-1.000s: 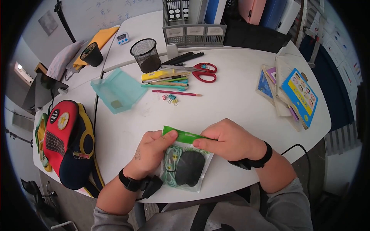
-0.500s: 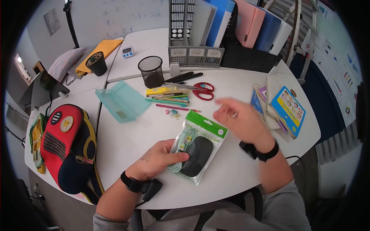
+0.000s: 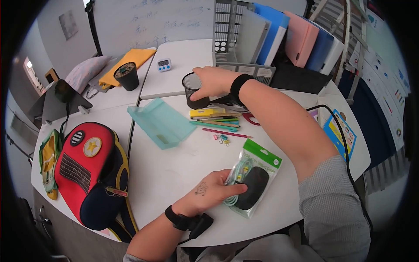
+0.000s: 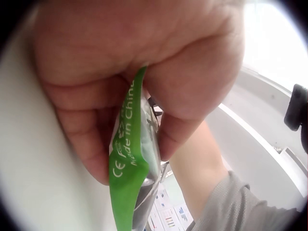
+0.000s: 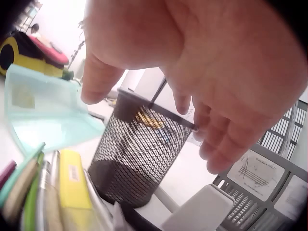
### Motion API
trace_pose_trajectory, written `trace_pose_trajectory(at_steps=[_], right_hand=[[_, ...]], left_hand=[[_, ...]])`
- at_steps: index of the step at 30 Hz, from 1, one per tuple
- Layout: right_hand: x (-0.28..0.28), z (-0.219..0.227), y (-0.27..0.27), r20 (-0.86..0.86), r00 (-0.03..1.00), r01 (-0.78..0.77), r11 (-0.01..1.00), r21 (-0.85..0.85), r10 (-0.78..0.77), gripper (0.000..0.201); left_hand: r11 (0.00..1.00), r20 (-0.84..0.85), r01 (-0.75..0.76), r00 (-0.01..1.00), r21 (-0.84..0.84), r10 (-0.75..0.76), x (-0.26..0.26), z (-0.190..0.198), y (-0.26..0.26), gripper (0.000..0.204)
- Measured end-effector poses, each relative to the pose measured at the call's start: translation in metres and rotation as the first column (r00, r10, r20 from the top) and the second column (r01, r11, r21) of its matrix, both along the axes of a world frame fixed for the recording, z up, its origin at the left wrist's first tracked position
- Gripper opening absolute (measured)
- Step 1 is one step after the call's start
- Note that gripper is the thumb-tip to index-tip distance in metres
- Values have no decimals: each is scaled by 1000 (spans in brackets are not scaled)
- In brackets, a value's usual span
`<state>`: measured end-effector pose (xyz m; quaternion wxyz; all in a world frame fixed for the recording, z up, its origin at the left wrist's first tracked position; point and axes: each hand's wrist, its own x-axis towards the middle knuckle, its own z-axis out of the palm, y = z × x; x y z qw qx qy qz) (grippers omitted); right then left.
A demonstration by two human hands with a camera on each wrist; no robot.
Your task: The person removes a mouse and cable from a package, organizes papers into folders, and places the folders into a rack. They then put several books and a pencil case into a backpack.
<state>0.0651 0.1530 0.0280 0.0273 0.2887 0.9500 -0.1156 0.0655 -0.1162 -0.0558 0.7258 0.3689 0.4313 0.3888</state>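
My left hand pinches a clear pouch with a green header between thumb and fingers, tilted over the near part of the table. Through the plastic show a coiled mint cable and a black rounded object. At the back, my right hand is over a black mesh pen cup. The right wrist view has its thumb on one side of the cup and its extended fingers on the other, near the rim.
Pencils with a yellow highlighter lie before the cup. Red-handled scissors are partly hidden by the right arm. Around are binder clips, a teal pouch, a red backpack, books and a file rack.
My right hand has left the pouch's header and reached forward to the mesh cup. The left hand's grip has moved from the header to the side of the pouch.
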Motion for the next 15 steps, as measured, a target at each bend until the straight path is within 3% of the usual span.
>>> trace_pose_trajectory(at_steps=[5,6,7,8,9,10,11,13,15], right_hand=[[7,6,3,36,999,-7,999,35,6,103],[17,4,4,-183,975,-98,983,157,126,95],[28,5,4,-373,888,-158,942,298,267,86],[43,16,1,-367,889,-165,940,299,273,86],[61,33,-3,-345,923,-174,984,23,171,76],[78,44,-3,-291,954,-153,955,-255,75,66],[93,40,6,-285,955,-153,955,-254,77,66],[114,22,23,-126,991,-52,999,-14,50,50],[134,31,-18,-149,989,-79,904,-420,17,62]], left_hand=[[1000,39,-5,999,-13,6,-2,-4,2,39],[1000,44,-2,999,-14,3,-1,-6,1,39],[1000,50,-3,999,-17,4,-1,-5,1,39],[999,59,-12,998,-32,14,-2,-3,1,39],[999,69,-23,997,-42,26,-2,-1,2,40],[999,77,-28,997,-36,31,-2,0,3,40],[999,70,-27,997,-38,30,-2,1,3,40],[999,48,-13,999,-41,15,-2,3,3,40],[998,127,-45,991,-40,50,-3,2,2,41]])
